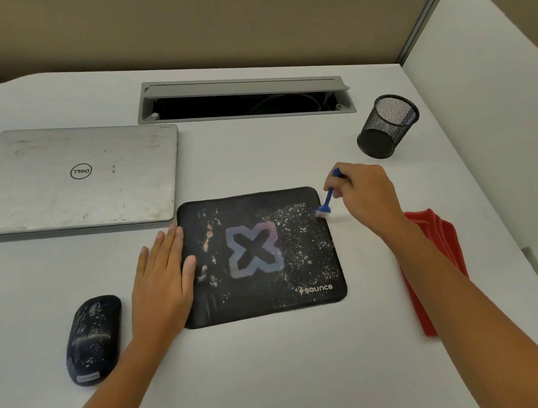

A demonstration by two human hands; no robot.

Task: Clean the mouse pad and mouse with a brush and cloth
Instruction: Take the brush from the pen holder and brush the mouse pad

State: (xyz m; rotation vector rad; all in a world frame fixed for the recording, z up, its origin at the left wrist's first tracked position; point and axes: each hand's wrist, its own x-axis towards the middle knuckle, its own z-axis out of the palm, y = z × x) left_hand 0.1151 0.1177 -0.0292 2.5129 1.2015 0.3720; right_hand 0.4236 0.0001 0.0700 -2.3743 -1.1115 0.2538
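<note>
Brush at the mouse pad's (266, 294) right edge, other hand pinning the left.

The pad lies mid-frame on the desk (284, 374), long side running left to right. Its white specks are thickest on the half nearer the right hand (362, 192). That hand pinches the blue brush (327, 199), bristles down at the pad's upper-right edge. The left hand (161, 281) presses flat, fingers straight, on the left edge. The mouse (93, 339) sits at lower left and the red cloth (439, 242) at right.
</note>
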